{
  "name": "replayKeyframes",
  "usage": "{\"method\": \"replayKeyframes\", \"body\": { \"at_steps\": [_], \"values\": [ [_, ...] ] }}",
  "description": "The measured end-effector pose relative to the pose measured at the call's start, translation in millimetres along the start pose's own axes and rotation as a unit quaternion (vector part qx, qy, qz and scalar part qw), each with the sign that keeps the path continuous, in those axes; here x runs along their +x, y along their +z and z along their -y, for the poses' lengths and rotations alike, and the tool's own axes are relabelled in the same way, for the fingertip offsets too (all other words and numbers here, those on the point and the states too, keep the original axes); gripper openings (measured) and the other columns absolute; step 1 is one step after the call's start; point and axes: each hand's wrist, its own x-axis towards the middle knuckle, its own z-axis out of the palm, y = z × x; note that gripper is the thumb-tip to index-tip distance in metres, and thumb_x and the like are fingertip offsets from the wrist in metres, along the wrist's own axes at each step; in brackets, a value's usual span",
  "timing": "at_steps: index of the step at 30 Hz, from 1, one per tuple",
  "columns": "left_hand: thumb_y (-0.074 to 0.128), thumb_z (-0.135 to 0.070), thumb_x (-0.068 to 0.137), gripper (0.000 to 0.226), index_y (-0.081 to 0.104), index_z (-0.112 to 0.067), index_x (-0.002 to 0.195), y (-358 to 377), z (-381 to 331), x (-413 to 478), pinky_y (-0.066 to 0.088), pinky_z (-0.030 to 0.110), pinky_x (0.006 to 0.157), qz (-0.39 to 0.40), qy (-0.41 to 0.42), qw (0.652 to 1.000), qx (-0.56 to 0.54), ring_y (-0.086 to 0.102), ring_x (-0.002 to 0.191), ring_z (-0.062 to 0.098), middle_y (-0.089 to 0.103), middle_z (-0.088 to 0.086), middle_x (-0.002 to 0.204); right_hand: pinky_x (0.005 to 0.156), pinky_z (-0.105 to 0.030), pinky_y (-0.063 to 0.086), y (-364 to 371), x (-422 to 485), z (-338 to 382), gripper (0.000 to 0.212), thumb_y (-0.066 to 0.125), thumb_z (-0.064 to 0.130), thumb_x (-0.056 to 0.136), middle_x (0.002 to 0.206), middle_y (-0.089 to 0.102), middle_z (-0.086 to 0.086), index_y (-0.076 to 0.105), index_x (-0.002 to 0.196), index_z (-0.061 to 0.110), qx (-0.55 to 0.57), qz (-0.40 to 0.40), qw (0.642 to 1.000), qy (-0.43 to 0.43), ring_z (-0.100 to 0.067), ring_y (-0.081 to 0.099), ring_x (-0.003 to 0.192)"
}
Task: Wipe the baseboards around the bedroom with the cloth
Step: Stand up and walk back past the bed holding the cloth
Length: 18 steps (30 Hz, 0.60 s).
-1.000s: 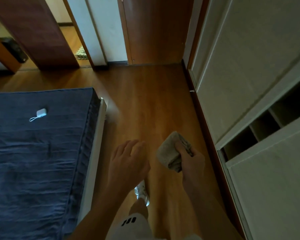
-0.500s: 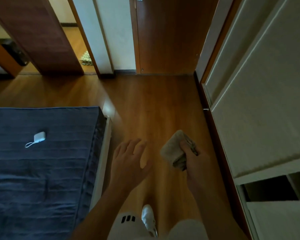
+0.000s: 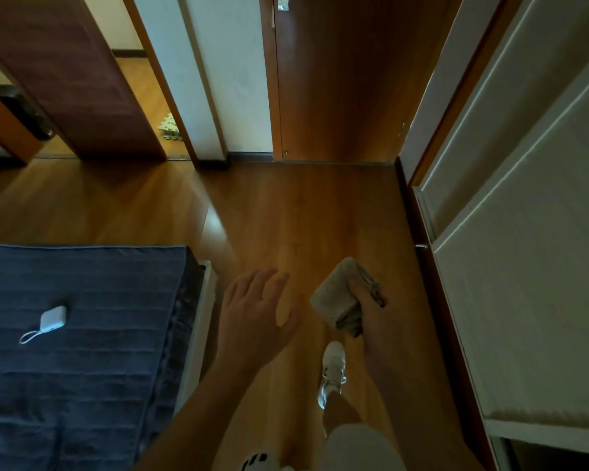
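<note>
right hand (image 3: pixel 374 321): folded beige cloth (image 3: pixel 337 297) gripped, held above floor (image 3: pixel 303 215) | left hand (image 3: pixel 252 314): fingers spread, nothing held | baseboard (image 3: pixel 432 300): dark strip under wardrobe (image 3: pixel 524 266) at right, apart from cloth | bed (image 3: pixel 82 368) at left, 1 white device (image 3: pixel 52 318) laid on it

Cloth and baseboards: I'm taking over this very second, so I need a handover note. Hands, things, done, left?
Right hand grips the folded cloth above the floor.
Left hand is open and empty.
A baseboard runs under the far wall ahead; the cloth is well apart from it.
Done: no wiping can be told from this view.
Left: get down to the baseboard and wipe round the room.
</note>
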Motion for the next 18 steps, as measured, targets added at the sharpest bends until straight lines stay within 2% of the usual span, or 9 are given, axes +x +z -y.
{"method": "replayKeyframes", "body": {
  "at_steps": [3,6,9,12,15,18],
  "values": [
    [0.054,-0.053,0.088,0.056,0.064,-0.02,0.131,22,9,60,0.048,0.049,0.098,0.003,-0.022,1.0,0.011,0.057,0.121,0.026,0.064,0.003,0.132,0.053,-0.025,0.056,16,64,24,0.029,0.072,0.033,0.091,0.096,0.075,-0.013,0.074,0.106,0.009,-0.017,0.025,0.999,-0.009,-0.024,0.073,0.079],
    [0.057,-0.05,0.085,0.056,0.063,-0.02,0.132,41,14,117,0.049,0.049,0.097,0.011,-0.039,0.999,0.027,0.057,0.121,0.026,0.063,0.002,0.132,0.075,-0.051,0.06,33,126,54,0.021,0.075,0.033,0.089,0.102,0.074,-0.015,0.075,0.102,0.017,0.01,0.031,0.999,0.006,-0.029,0.072,0.087],
    [0.057,-0.05,0.085,0.056,0.063,-0.02,0.132,56,16,170,0.05,0.049,0.097,0.004,-0.057,0.998,0.032,0.058,0.12,0.026,0.064,0.002,0.131,0.084,-0.063,0.053,48,183,86,0.012,0.075,0.029,0.089,0.092,0.075,-0.002,0.074,0.097,0.021,0.011,0.042,0.999,0.018,-0.032,0.072,0.093],
    [0.057,-0.05,0.085,0.056,0.063,-0.02,0.132,66,19,216,0.05,0.05,0.098,0.004,-0.068,0.997,0.038,0.059,0.119,0.025,0.064,0.001,0.13,0.083,-0.058,0.057,63,233,116,0.013,0.077,0.031,0.088,0.095,0.077,0.0,0.074,0.098,0.023,0.003,0.059,0.998,0.014,-0.031,0.072,0.096],
    [0.055,-0.052,0.085,0.056,0.062,-0.023,0.133,70,24,249,0.049,0.048,0.099,0.009,-0.096,0.994,0.052,0.056,0.121,0.024,0.062,0.0,0.132,0.083,-0.048,0.061,80,271,130,0.027,0.081,0.043,0.08,0.1,0.077,0.002,0.075,0.1,0.026,-0.012,0.077,0.997,0.02,-0.023,0.074,0.097],
    [0.056,-0.053,0.085,0.057,0.061,-0.024,0.134,71,34,277,0.049,0.048,0.099,0.01,-0.124,0.991,0.055,0.056,0.123,0.023,0.061,-0.002,0.133,0.082,-0.051,0.061,100,300,137,0.043,0.082,0.062,0.067,0.098,0.078,0.005,0.077,0.097,0.031,-0.053,0.091,0.994,0.021,-0.02,0.075,0.092]
  ]
}}
